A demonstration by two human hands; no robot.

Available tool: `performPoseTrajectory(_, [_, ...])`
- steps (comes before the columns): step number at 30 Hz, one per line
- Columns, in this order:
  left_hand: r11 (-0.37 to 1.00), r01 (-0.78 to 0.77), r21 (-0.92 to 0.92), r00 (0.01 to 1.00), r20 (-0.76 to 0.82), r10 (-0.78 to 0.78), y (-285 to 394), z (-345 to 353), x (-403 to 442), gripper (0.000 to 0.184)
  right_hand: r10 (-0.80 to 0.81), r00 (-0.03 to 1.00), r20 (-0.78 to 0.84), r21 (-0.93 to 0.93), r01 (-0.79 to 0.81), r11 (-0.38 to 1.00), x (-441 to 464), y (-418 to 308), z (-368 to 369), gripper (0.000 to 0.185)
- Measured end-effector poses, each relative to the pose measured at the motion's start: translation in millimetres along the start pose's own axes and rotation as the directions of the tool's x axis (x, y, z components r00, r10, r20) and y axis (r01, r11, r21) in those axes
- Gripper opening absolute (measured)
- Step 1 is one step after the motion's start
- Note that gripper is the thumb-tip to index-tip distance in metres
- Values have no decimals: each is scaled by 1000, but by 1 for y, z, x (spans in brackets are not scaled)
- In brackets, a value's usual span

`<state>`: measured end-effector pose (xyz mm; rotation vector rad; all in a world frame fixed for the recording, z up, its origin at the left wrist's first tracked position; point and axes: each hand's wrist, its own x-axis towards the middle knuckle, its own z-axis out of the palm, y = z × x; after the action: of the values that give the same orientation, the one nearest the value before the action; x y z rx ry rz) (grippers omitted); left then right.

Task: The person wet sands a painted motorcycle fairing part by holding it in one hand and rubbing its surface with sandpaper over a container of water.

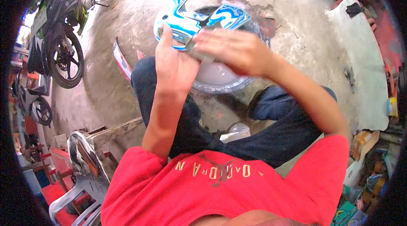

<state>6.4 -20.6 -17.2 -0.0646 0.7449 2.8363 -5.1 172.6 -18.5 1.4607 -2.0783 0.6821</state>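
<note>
A glossy blue-and-white patterned panel (180, 26), which looks like a motorcycle body part, is held over a round basin (224, 87). My left hand (176, 62) grips its near left side, palm up, with the thumb on the panel's face. Across the near edge lies my right hand (233, 50), back up and fingers together, blurred by motion. Something thin and greyish shows under its fingers, but its kind is hidden. Whitish liquid appears in the basin beneath my hands.
Parked motorcycles (63, 52) stand at the left. A red-and-white panel (122, 59) lies on the concrete floor beside my knee. A plastic chair (89, 179) is at lower left. To the right are a pale slab (360, 65) and a cardboard box (364, 143).
</note>
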Motion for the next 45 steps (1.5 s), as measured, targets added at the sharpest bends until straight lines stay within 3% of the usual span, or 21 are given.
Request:
performPoseTrajectory(2, [1000, -14, 0, 998, -61, 14, -2, 17, -6, 49, 180, 984, -19, -24, -180, 983, -15, 38, -4, 36])
performPoseTrajectory(3, [1000, -10, -7, 999, -47, 10, -2, 15, -7, 49, 533, 844, 57, -51, -531, 846, -9, 34, -10, 31])
performPoseTrajectory(6, [999, -19, 31, 999, -50, 21, -1, 8, 0, 49, 201, 975, -95, -45, -206, 977, -7, 17, 3, 31])
performPoseTrajectory(9, [997, -22, 78, 994, -106, 30, 0, 3, -1, 50, -28, 1000, 3, -32, 28, 999, 2, -2, -1, 40])
performPoseTrajectory(11, [998, 20, -52, 1000, 6, -20, -1, 7, -4, 51, 133, 991, -8, -9, -133, 991, -9, 33, -6, 37])
performPoseTrajectory(13, [1000, 14, -9, 1000, -16, -14, -1, 11, -6, 52, 658, 730, 184, -183, -632, 753, -3, 32, -16, 32])
performPoseTrajectory(15, [1000, 20, -18, 1000, 2, -20, 0, 5, -1, 52, 214, 977, -15, -17, -214, 977, -5, 18, -2, 36])
performPoseTrajectory(17, [1000, -8, 10, 1000, -30, 8, -2, 3, 0, 50, 43, 998, 41, 12, -43, 999, 7, -11, -3, 48])
performPoseTrajectory(19, [1000, 16, -17, 1000, 13, -16, 0, 8, -3, 50, 59, 996, 61, 43, -62, 997, -1, 17, -8, 42])
performPoseTrajectory(21, [1000, -19, -12, 1000, -23, 19, -2, 17, -8, 50, 455, 888, 73, -152, -441, 885, 2, 28, -12, 32])
performPoseTrajectory(23, [998, -23, -50, 1000, 18, 24, -4, 11, -3, 50, 302, 953, -9, -81, -301, 950, 2, 23, -6, 34])
performPoseTrajectory(26, [949, 210, -234, 885, 458, -83, 1, -40, 13, 50, 92, 995, -29, -18, -93, 996, 8, 5, 0, 38])
performPoseTrajectory(28, [995, 59, -83, 990, 130, -47, -2, 0, -1, 49, 165, 986, -14, 7, -165, 986, 2, 31, -8, 33])
performPoseTrajectory(29, [1000, -1, 10, 1000, -31, 2, -4, 16, -5, 49, 401, 915, 48, -105, -395, 913, -5, 43, -10, 30])
performPoseTrajectory(31, [999, -17, 37, 998, -52, 19, -5, 18, -7, 47, 670, 730, 136, -159, -652, 742, 3, 34, -24, 30])
performPoseTrajectory(33, [997, -32, 73, 997, -74, 38, -4, 20, -7, 47, 256, 966, -45, -129, -260, 957, -5, 23, -2, 34])
performPoseTrajectory(35, [995, -60, 84, 997, -49, 64, -4, 19, -4, 46, 130, 991, -7, -31, -131, 991, 7, 0, -3, 38])
performPoseTrajectory(37, [992, -76, 101, 997, -27, 79, -5, 18, -5, 46, 252, 967, -45, 79, -248, 966, 1, 29, -6, 37])
performPoseTrajectory(39, [985, -109, 131, 989, -82, 120, -7, 22, -9, 45, 696, 705, 136, -91, -690, 718, 5, 39, -19, 30])
performPoseTrajectory(42, [986, -90, 138, 989, -107, 105, -2, 13, -5, 44, 94, 995, -28, -32, -95, 995, 9, -8, 0, 40])
performPoseTrajectory(45, [979, -158, 130, 984, -64, 167, -5, 14, -4, 43, 131, 991, -13, -57, -131, 990, 2, 19, -8, 39])
